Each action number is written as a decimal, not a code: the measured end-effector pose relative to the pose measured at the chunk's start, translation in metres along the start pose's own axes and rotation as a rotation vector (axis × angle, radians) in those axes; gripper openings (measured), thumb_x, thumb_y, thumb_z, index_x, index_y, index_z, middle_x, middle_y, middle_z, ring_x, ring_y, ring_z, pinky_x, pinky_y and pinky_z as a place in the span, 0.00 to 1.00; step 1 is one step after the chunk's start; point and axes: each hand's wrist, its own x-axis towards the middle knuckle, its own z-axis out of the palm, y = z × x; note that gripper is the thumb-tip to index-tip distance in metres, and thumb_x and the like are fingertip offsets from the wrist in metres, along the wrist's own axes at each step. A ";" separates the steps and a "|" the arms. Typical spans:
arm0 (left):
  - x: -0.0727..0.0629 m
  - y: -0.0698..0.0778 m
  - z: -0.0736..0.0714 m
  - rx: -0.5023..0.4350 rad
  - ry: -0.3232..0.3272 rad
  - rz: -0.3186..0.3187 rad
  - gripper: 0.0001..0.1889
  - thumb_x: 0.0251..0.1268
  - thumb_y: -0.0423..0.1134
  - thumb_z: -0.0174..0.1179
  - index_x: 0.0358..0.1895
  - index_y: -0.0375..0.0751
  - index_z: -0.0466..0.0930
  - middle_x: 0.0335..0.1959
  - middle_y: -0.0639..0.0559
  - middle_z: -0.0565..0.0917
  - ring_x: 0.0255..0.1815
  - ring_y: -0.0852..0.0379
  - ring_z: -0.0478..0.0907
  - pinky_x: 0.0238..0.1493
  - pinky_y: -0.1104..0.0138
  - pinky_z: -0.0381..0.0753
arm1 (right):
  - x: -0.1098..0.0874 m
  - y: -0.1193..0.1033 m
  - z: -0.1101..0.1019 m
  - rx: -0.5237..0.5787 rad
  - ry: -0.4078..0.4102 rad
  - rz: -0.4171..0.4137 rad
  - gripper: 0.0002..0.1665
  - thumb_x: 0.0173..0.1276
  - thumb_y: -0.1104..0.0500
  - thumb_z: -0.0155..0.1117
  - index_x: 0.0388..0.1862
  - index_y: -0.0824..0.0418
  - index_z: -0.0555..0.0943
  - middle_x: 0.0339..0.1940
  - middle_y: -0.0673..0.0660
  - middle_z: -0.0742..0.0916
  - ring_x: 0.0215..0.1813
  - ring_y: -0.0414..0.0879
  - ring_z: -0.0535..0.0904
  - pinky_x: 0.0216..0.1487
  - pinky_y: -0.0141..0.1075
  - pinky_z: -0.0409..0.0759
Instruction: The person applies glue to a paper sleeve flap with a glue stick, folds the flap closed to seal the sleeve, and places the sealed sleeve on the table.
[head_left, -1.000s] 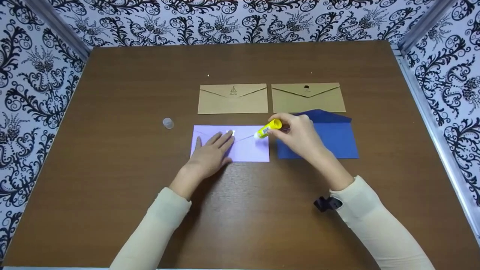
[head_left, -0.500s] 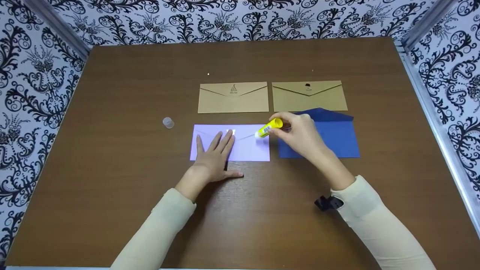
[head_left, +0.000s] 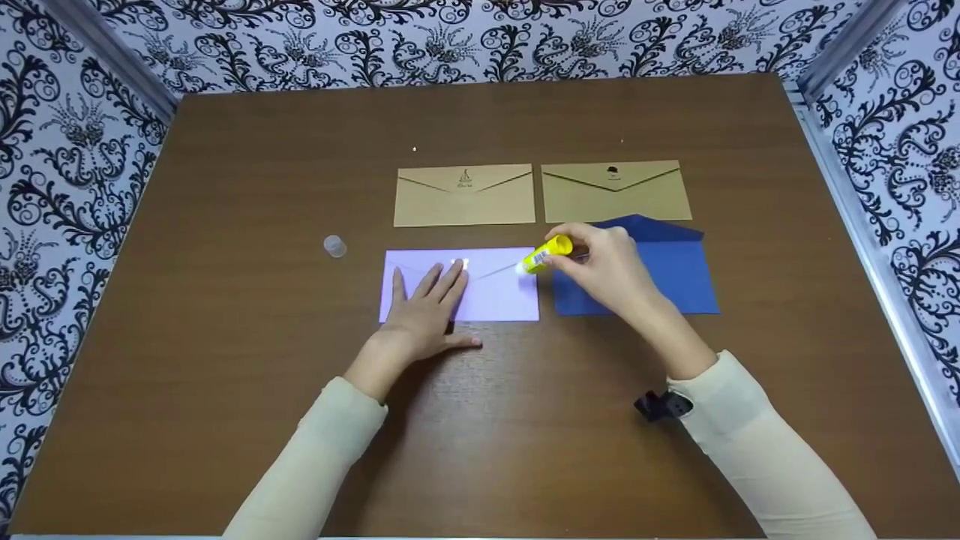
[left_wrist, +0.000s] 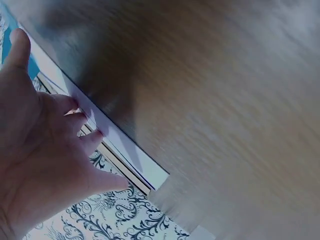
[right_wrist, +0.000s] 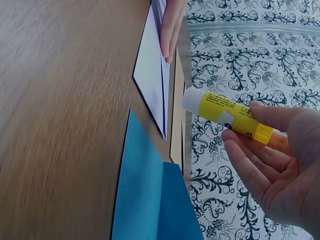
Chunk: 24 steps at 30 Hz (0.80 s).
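Observation:
A lilac envelope (head_left: pixel 501 296) lies on the table with its flap folded down. My left hand (head_left: pixel 424 311) rests on it with spread, straight fingers, the thumb out on the wood. In the left wrist view those fingers (left_wrist: pixel 75 117) touch the envelope (left_wrist: pixel 125 145). Above the envelope's right end, my right hand (head_left: pixel 611 266) pinches a yellow glue stick (head_left: pixel 547 253) between thumb and fingers. The right wrist view shows the glue stick (right_wrist: pixel 227 114) uncapped, its white end held apart from the envelope (right_wrist: pixel 150 75). Right of it lies a blue envelope (head_left: pixel 667 277) with its flap up.
Two tan envelopes, one with a sailboat print (head_left: pixel 465 206) and one with a hat print (head_left: pixel 615 206), lie side by side farther back. A translucent cap (head_left: pixel 334 246) sits to the left on the brown table (head_left: pixel 247 337). Patterned walls (head_left: pixel 450 45) stand behind and beside it.
The left hand has shifted slightly, its thumb swinging off the envelope's lower edge onto the table. The right hand with the glue stick has moved a little to the right.

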 end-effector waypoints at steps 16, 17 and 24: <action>0.014 -0.011 -0.012 -0.029 0.238 0.064 0.27 0.64 0.37 0.66 0.67 0.49 0.75 0.73 0.53 0.71 0.72 0.42 0.69 0.74 0.33 0.55 | -0.005 0.008 -0.017 -0.035 0.036 0.018 0.19 0.64 0.56 0.73 0.51 0.64 0.84 0.47 0.62 0.90 0.43 0.52 0.89 0.45 0.44 0.89; 0.015 -0.011 -0.012 -0.030 0.247 0.072 0.26 0.64 0.37 0.67 0.66 0.48 0.76 0.72 0.52 0.72 0.72 0.42 0.70 0.74 0.34 0.56 | -0.006 0.009 -0.019 -0.042 0.040 0.019 0.19 0.64 0.56 0.73 0.51 0.64 0.84 0.46 0.62 0.90 0.43 0.52 0.89 0.45 0.44 0.89; 0.017 -0.006 -0.017 -0.019 0.320 0.131 0.23 0.62 0.35 0.68 0.62 0.45 0.79 0.65 0.47 0.78 0.67 0.41 0.75 0.75 0.43 0.64 | -0.007 0.014 -0.033 -0.070 0.069 0.023 0.20 0.64 0.56 0.73 0.51 0.65 0.84 0.46 0.64 0.90 0.43 0.55 0.89 0.45 0.47 0.88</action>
